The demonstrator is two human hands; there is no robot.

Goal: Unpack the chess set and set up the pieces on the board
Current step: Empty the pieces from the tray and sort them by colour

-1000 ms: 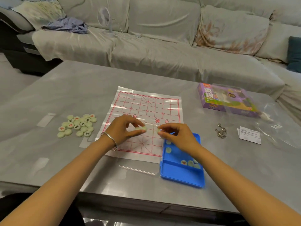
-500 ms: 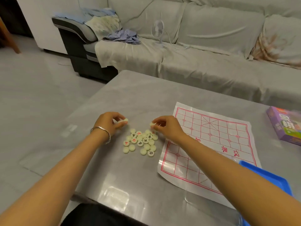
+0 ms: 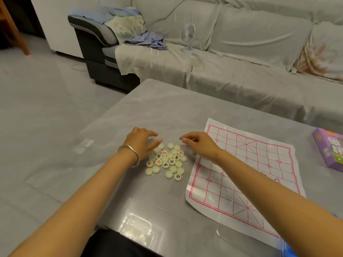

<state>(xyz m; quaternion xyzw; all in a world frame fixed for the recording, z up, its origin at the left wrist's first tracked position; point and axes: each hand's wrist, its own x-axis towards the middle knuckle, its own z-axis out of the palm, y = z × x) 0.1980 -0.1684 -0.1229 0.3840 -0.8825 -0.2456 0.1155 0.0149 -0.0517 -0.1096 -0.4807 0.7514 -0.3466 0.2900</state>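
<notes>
Pile of pieces [image 3: 168, 160] on the table [image 3: 167, 108], just nearer the person than both sets of fingers. Left hand [image 3: 139, 143]: fingers loosely spread, tips touching the pile. Right hand [image 3: 199, 147]: fingertips pinched, contents indiscernible. Board [image 3: 250, 164] lies just right of it.

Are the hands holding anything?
The left hand holds nothing, fingers loose over the pile. The right hand pinches its fingertips; I can't tell if around a piece.

Cream discs [image 3: 168, 160] bearing red or black characters; white board [image 3: 241, 173] with red grid; grey table [image 3: 167, 108]; purple box [image 3: 328, 151]; silver bracelet [image 3: 132, 154].
</notes>
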